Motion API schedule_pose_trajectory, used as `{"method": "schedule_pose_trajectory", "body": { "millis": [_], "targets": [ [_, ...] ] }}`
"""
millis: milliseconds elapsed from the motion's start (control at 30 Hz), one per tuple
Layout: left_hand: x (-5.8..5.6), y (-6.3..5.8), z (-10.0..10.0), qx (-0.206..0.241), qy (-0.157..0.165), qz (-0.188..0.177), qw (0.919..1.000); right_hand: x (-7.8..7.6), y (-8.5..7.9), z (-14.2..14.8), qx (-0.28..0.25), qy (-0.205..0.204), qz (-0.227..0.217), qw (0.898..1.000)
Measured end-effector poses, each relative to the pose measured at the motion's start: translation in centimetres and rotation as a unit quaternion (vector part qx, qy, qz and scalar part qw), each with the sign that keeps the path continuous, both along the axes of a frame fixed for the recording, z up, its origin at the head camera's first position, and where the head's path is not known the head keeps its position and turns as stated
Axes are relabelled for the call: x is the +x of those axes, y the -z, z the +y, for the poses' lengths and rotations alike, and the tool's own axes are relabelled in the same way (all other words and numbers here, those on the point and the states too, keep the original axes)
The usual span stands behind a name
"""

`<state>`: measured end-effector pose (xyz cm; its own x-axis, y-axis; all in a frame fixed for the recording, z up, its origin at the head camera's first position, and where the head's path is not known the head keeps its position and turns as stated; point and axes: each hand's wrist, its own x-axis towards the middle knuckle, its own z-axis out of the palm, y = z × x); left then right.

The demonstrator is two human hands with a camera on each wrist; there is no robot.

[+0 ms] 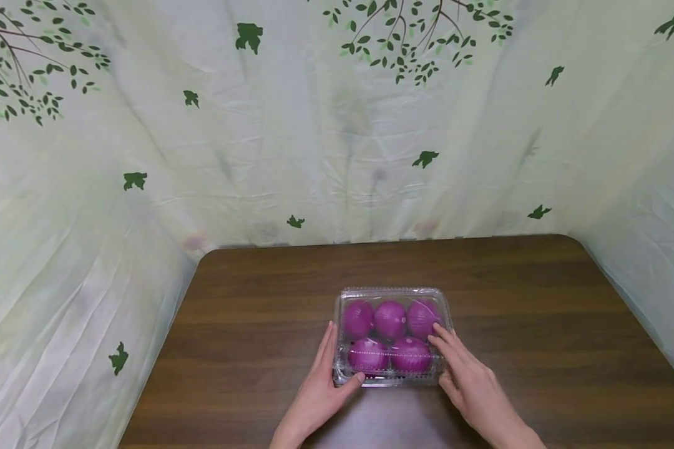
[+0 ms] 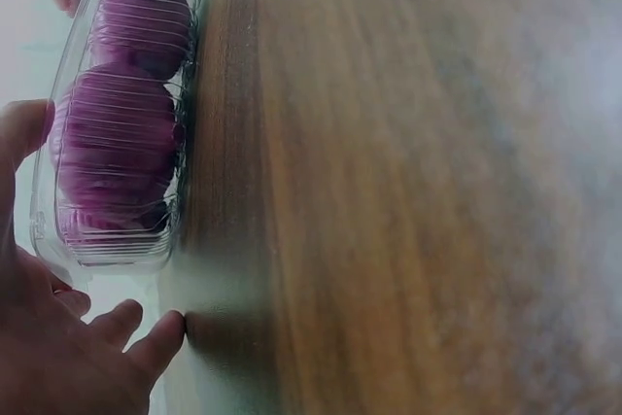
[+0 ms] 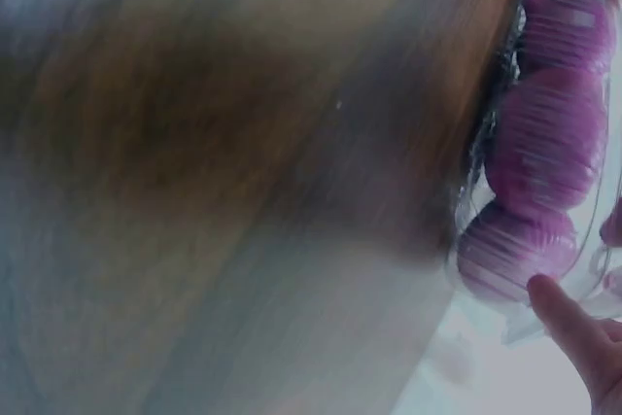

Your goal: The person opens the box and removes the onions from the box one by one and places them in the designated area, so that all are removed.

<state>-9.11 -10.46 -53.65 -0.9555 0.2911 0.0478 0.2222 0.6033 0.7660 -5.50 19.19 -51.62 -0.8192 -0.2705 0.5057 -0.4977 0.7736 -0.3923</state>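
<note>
A clear plastic clamshell box lies lid up on the table, packed with several round purple onions. My left hand is at its left side, fingers straight along the wall and the thumb at the near edge. In the left wrist view, that thumb touches the box's upper edge while the other fingers spread below. On the opposite side, my right hand rests its fingertips on the lid's right edge. The right wrist view has the right thumb against the near corner of the ribbed wall.
The brown wooden table has rounded far corners. Behind it and along both sides hangs a pale curtain printed with green leaves and branches, close to the table's far edge.
</note>
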Motion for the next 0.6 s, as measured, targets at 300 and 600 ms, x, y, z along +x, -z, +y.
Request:
{"method": "schedule_pose_trajectory", "body": {
  "millis": [300,600],
  "targets": [
    [0.0,0.0,0.0,-0.004,-0.003,-0.005,1.0000,-0.9,-1.3,1.7,-0.049,-0.003,-0.002,0.999],
    [-0.1,0.0,0.0,-0.008,-0.011,-0.006,0.9999,-3.2,-3.1,3.4,-0.124,-0.067,0.053,0.989]
  ]
}}
